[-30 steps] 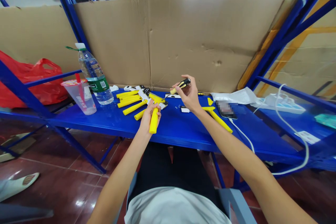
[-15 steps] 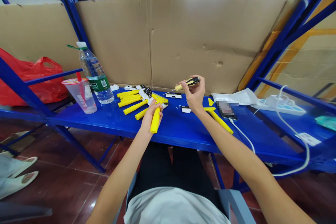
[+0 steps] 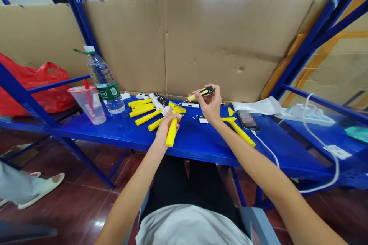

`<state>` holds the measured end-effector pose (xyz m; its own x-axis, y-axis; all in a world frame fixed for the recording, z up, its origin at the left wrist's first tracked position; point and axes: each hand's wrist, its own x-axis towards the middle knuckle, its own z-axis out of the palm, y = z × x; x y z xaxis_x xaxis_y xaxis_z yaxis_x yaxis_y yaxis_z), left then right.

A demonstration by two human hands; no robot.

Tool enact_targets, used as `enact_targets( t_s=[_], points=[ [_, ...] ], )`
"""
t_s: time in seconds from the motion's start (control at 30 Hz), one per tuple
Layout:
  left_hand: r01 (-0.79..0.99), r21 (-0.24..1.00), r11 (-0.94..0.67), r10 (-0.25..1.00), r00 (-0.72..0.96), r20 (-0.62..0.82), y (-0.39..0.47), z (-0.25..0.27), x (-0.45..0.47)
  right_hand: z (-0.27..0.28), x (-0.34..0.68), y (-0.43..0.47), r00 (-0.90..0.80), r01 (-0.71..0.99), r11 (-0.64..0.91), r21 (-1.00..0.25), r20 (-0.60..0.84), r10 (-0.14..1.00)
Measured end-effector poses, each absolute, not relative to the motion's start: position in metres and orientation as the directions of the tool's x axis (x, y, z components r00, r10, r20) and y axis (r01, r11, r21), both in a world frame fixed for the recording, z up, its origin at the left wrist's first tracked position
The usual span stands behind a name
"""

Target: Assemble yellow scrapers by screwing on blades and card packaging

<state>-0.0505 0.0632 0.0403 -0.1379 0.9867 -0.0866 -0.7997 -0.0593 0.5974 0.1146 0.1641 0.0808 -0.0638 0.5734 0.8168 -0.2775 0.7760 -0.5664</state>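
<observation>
My left hand (image 3: pixel 164 128) is closed around the handle of a yellow T-shaped scraper (image 3: pixel 171 134), its wide head pointing away from me over the table. My right hand (image 3: pixel 212 107) grips a screwdriver (image 3: pixel 204 92) with a pale yellow and black handle. The thin shaft slants down left, and its tip is at the scraper's head; whether it touches cannot be made out. Several more yellow scrapers (image 3: pixel 147 117) lie in a row left of my left hand, their heads partly over black-and-white pieces. Another yellow scraper (image 3: pixel 243 134) rests by my right forearm.
Small black-and-white packs (image 3: pixel 203 120) lie on the blue table (image 3: pixel 192 138). A water bottle (image 3: pixel 107 92) and plastic cup (image 3: pixel 91 109) stand left. A phone (image 3: pixel 247 121) with a white cable is right. Cardboard (image 3: pixel 201 46) walls the back. A person's foot (image 3: pixel 43 191) shows lower left.
My right hand has moved slightly left, bringing the screwdriver tip to the scraper's head. The scraper has shifted slightly right. At the left, the other person's feet have moved right.
</observation>
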Motion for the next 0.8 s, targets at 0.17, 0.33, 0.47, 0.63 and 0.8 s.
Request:
enact_targets(
  t_s=[0.17,0.33,0.47,0.63,0.8],
  points=[
    [-0.798,0.600,-0.060,0.987,-0.137,-0.084,0.0630,0.0404,-0.0499,0.0806,0.1138,0.1627,-0.083,-0.269,0.778,-0.568,0.818,0.569],
    [-0.809,0.586,-0.051,0.985,-0.137,-0.103,0.0627,0.0418,-0.0492,0.0805,0.1138,0.1631,-0.068,-0.268,0.783,-0.561,0.822,0.565],
    [-0.815,0.578,-0.047,0.986,-0.130,-0.102,0.0623,0.0422,-0.0490,0.0792,0.1148,0.1643,-0.084,-0.229,0.798,-0.557,0.828,0.554],
    [-0.824,0.566,-0.040,0.987,-0.121,-0.108,0.0627,0.0433,-0.0498,0.0785,0.1149,0.1632,-0.091,-0.238,0.798,-0.554,0.830,0.550],
    [-0.834,0.550,-0.035,0.987,-0.116,-0.112,0.0629,0.0442,-0.0497,0.0808,0.1140,0.1608,-0.091,-0.243,0.787,-0.568,0.821,0.564]
  ],
)
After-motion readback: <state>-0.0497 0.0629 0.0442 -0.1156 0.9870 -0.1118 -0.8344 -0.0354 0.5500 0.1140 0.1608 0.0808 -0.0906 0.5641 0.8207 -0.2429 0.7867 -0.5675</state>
